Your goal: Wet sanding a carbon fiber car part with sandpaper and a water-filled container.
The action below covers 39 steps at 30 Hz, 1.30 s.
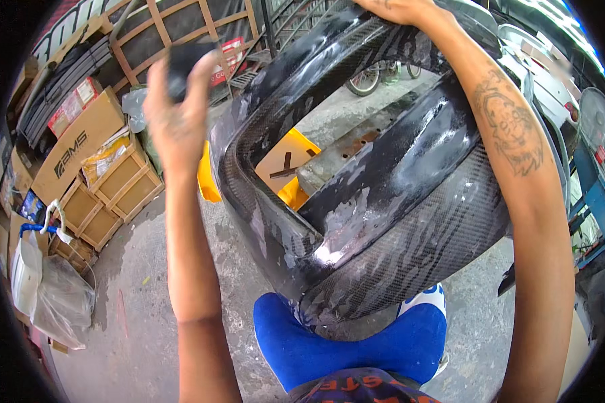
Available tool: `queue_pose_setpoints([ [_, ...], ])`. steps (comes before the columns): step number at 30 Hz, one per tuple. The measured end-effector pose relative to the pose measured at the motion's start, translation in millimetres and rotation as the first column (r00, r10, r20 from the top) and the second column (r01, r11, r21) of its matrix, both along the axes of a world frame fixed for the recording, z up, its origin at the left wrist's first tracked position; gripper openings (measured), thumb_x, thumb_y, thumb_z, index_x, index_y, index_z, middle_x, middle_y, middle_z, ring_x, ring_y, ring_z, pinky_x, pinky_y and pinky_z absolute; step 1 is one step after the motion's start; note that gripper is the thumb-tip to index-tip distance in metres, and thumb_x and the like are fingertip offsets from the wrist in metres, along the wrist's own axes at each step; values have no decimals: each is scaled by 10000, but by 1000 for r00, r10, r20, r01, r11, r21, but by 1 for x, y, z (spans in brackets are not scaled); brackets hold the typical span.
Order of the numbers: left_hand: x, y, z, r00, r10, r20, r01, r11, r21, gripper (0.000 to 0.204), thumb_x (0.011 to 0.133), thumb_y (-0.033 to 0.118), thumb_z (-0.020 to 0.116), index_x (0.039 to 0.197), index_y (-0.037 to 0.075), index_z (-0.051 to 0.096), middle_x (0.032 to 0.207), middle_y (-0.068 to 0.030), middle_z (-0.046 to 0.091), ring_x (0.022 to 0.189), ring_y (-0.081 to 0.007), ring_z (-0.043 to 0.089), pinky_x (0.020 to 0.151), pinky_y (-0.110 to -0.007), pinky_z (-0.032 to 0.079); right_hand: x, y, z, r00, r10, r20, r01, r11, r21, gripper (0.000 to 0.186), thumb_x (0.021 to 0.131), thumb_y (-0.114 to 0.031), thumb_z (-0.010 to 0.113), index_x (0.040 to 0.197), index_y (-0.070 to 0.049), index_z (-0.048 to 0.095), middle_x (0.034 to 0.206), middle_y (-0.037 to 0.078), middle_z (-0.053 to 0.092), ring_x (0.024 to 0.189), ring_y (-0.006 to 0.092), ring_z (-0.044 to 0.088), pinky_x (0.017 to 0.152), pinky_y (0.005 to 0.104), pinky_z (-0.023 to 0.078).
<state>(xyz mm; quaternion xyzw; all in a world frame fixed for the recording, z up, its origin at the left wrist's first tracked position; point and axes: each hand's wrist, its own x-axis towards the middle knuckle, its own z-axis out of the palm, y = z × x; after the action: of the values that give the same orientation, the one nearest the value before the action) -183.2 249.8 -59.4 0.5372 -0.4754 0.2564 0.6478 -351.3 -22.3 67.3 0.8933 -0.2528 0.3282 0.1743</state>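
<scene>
A large black carbon-fibre car bumper (pixel 396 181) fills the middle, with a wide opening in it. Its weave shows through patchy, wet-looking grey smears. My left hand (pixel 180 117) is raised off the bumper's left side, smeared by motion. Between its thumb and fingers is a dark, block-like pad (pixel 187 64), too blurred to name more exactly. At the top edge, my right hand (pixel 400 9) lies on the bumper's far upper part. The picture's edge cuts off its fingers, so their closing is hidden. My blue-clad knees are close under the bumper's near edge.
Beneath the bumper are a yellow object (pixel 212 171) and a worn metal beam (pixel 329 171). Cardboard boxes (pixel 87 144) and wooden crates (pixel 111 195) line the left, near a plastic-wrapped item (pixel 64 289). A fan (pixel 595 117) stands at right; a bicycle wheel (pixel 363 80) is beyond.
</scene>
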Motion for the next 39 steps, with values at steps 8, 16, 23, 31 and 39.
queue_pose_setpoints([
  [8, 36, 125, -223, 856, 387, -342, -325, 919, 225, 360, 986, 294, 701, 1137, -31, 660, 900, -66, 670, 793, -151, 586, 741, -307, 490, -10, 15, 2, 987, 100, -128, -90, 993, 83, 796, 959, -779, 391, 1039, -97, 795, 975, 171, 766, 964, 382, 721, 908, 452, 528],
  [16, -17, 265, -517, 454, 568, -686, -139, 806, 576, 306, 897, 220, 779, 1047, -36, 705, 881, -104, 712, 780, -193, 626, 749, -374, 522, 5, -19, -3, 942, 306, -138, -306, 952, 23, 834, 902, -816, 484, 1221, -96, 758, 1126, 174, 756, 1100, 346, 691, 982, 432, 501],
  [23, 25, 232, -479, 504, 433, -747, -167, 898, 408, 390, 926, 339, 764, 1020, -35, 704, 818, -61, 680, 764, -165, 577, 730, -356, 492, 0, -26, -6, 954, 263, -146, -267, 964, -6, 799, 927, -797, 434, 1235, -132, 754, 1074, 179, 748, 1084, 347, 677, 983, 447, 486],
  [31, 74, 145, -264, 713, 210, -669, -181, 977, 115, 304, 969, 354, 733, 1017, 57, 689, 716, 33, 560, 556, -70, 456, 502, -256, 339, 2, 31, -3, 982, 109, -153, -111, 994, -1, 780, 952, -788, 406, 1084, -128, 800, 1043, 197, 756, 1026, 402, 699, 926, 459, 522],
  [39, 92, 80, -127, 865, 98, -493, -73, 995, 70, 381, 948, 409, 750, 1028, 41, 700, 781, 7, 601, 652, -96, 543, 593, -251, 416, -20, 17, 9, 971, 29, -237, -18, 999, 46, 941, 901, -880, 347, 1181, -86, 765, 1183, 234, 723, 1167, 427, 654, 1024, 449, 491],
])
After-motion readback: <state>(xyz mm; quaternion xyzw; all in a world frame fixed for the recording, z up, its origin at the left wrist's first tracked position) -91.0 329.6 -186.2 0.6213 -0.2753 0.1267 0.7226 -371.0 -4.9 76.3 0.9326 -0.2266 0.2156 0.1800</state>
